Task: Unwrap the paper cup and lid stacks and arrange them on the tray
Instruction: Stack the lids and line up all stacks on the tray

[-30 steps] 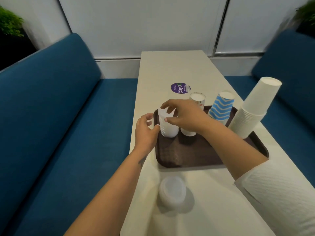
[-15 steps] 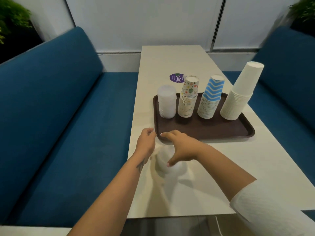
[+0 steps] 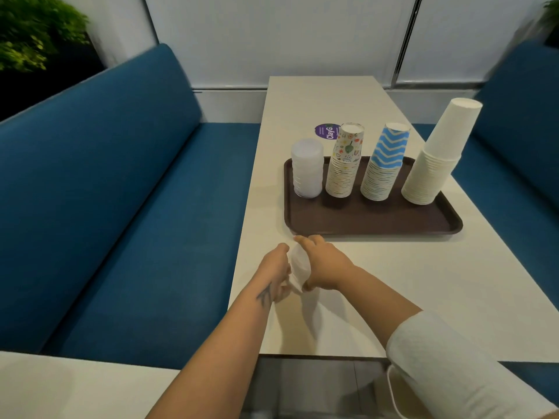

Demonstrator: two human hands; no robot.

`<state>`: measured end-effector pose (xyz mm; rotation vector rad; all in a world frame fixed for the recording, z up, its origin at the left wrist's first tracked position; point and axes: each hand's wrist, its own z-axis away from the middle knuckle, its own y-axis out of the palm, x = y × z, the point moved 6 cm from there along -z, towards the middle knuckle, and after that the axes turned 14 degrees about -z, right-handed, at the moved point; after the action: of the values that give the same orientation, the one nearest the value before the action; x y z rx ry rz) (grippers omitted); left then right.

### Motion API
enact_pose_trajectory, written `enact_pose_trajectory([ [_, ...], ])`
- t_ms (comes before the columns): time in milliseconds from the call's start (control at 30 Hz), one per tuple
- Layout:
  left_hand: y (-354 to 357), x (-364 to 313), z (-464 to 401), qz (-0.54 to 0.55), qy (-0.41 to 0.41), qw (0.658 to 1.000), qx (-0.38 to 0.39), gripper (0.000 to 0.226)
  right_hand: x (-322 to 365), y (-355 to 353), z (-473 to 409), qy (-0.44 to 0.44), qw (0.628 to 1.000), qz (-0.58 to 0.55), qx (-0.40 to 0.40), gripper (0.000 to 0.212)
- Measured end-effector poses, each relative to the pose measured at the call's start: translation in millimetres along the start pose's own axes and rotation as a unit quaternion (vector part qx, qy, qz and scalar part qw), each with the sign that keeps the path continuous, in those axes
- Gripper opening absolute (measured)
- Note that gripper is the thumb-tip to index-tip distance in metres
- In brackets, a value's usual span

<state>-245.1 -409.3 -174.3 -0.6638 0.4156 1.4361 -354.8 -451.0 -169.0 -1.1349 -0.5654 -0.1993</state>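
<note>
A brown tray (image 3: 372, 222) lies on the white table (image 3: 423, 282). On it stand, left to right, a stack of clear lids (image 3: 307, 167), a stack of patterned cups (image 3: 344, 161), a blue zigzag cup stack (image 3: 384, 163) and a tall plain white cup stack (image 3: 438, 152). In front of the tray's near left corner, my left hand (image 3: 276, 267) and my right hand (image 3: 322, 263) hold a second stack of lids in clear wrap (image 3: 299, 264) between them, lifted and tilted off the table. Fingers of both hands curl round it.
Blue sofas (image 3: 121, 192) flank the table on both sides. A round purple sticker (image 3: 325, 131) sits on the table behind the tray. A plant (image 3: 33, 31) stands at the far left. The table's near edge is just below my forearms.
My hands left the lid stack on the tray and came back toward me. They took hold of the wrapped lid stack lying on the table and raised it.
</note>
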Motion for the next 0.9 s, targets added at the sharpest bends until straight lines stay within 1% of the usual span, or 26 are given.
enact_pose_trajectory([
  [133,-3,0,-5,0.046,-0.016,0.999,0.001,0.028,-1,-4,-1,-0.012,0.998,-0.053,-0.018,0.108],
  [233,-4,-7,-6,0.102,0.002,0.994,0.024,0.025,0,-13,-1,-0.019,0.992,-0.119,-0.029,0.100],
  [367,-8,-24,-11,0.159,0.038,0.986,0.027,0.016,3,-31,-9,-0.014,0.985,-0.165,-0.039,0.100],
  [433,-8,-30,-13,0.175,0.035,0.983,0.035,0.014,2,-35,-14,-0.007,0.985,-0.169,-0.032,0.100],
  [500,-4,-33,-15,0.164,0.021,0.984,0.059,0.017,-1,-33,-17,0.002,0.985,-0.170,-0.022,0.099],
  [567,0,-33,-18,0.131,0.015,0.989,0.070,0.022,-5,-29,-19,0.010,0.985,-0.170,-0.015,0.098],
  [667,0,-33,-26,0.084,0.016,0.995,0.060,0.023,-10,-27,-19,0.011,0.985,-0.171,-0.016,0.098],
  [767,-3,-34,-35,0.055,0.014,0.997,0.051,0.022,-14,-39,-17,0.008,0.983,-0.180,-0.039,0.096],
  [833,-3,-34,-37,0.027,0.013,0.998,0.058,0.019,-17,-48,-15,0.013,0.985,-0.165,-0.045,0.097],
  [900,-2,-32,-37,0.005,0.008,0.999,0.051,0.017,-18,-50,-14,0.016,0.991,-0.128,-0.038,0.098],
])
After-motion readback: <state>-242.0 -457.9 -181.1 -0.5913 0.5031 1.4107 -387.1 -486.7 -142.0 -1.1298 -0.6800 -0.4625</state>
